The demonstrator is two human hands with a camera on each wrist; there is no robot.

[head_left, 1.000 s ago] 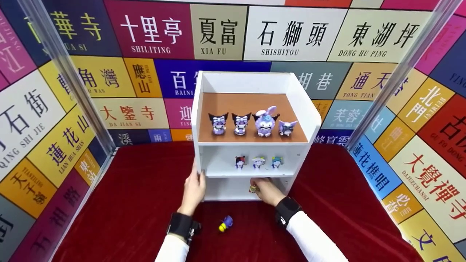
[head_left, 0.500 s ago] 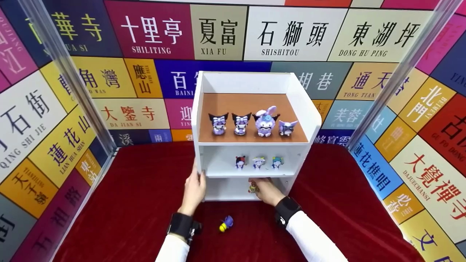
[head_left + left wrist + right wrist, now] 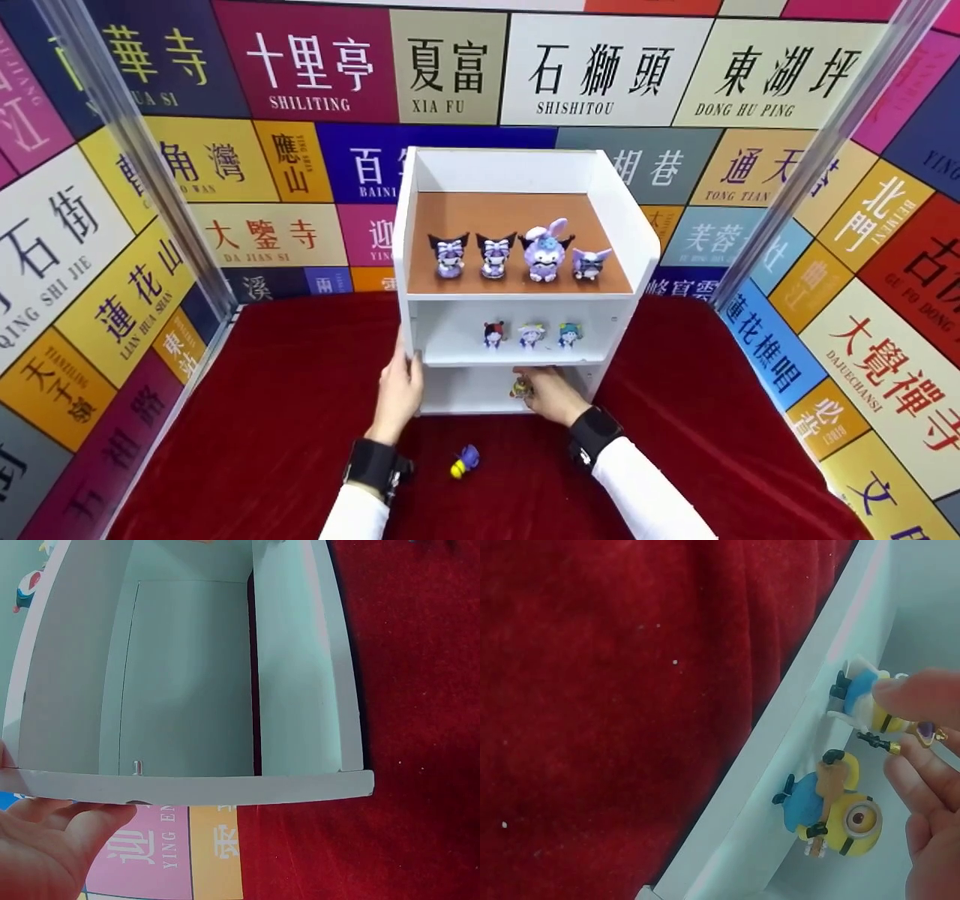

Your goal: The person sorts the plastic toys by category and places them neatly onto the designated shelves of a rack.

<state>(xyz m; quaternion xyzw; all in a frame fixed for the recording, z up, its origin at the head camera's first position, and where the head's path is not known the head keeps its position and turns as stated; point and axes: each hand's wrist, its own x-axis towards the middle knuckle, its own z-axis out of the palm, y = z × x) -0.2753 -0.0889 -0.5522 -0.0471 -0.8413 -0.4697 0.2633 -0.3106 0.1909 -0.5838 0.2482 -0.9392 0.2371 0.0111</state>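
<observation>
We see the right hand (image 3: 551,394) at lower centre of the head view, reaching into the bottom compartment of the white shelf unit (image 3: 637,247), its fingers (image 3: 919,694) pinched on a yellow minion figure (image 3: 866,701); a second minion (image 3: 840,806) stands just beside it. The left hand (image 3: 399,390) rests with straight fingers against the unit's left wall. A blue-and-yellow figure (image 3: 465,461) lies on the red surface (image 3: 285,420) below.

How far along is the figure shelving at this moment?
Done: four purple figures fill the top shelf, three small figures the middle, and one minion stands in the bottom. In hand: the right hand pinches a second minion there while the left hand steadies the shelf unit. Left: the figure on the red cloth.
</observation>
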